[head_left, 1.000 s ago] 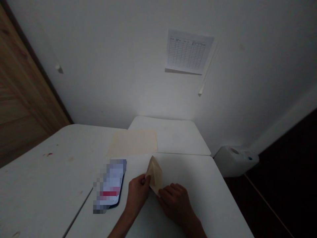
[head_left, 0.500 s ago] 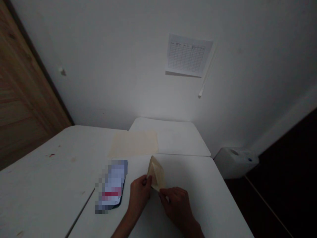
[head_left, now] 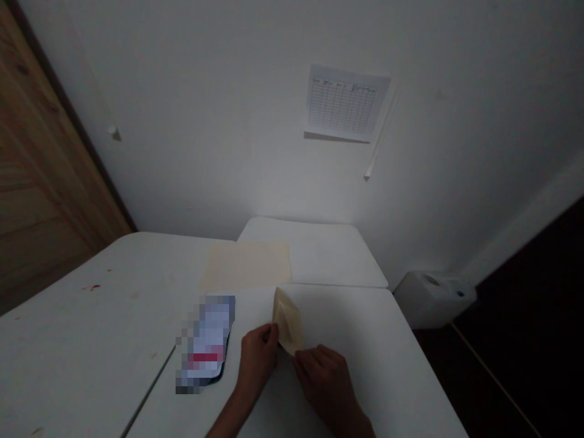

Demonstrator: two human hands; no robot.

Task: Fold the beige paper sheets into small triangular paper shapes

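Between my hands is a small piece of cream paper (head_left: 289, 317), folded into a pointed, tapering shape that stands tilted above the white table. My left hand (head_left: 258, 353) pinches its left edge between thumb and fingers. Closed on its lower right corner is my right hand (head_left: 323, 372), with the fingertips pressed together. A flat sheet of cream paper (head_left: 249, 264) lies on the table beyond my hands. To the left of my left hand rests a phone-like flat object (head_left: 210, 337), its surface blurred out by pixels.
The white table (head_left: 114, 316) is made of several panels with seams and has reddish stains at left. A printed chart (head_left: 342, 103) hangs on the wall behind. A white box-like bin (head_left: 426, 298) stands beyond the right edge, and a wooden door (head_left: 50, 158) is at left.
The folded paper has tilted slightly to the left, and its opening looks a little different. Both hands keep their pinch on it and have barely moved.
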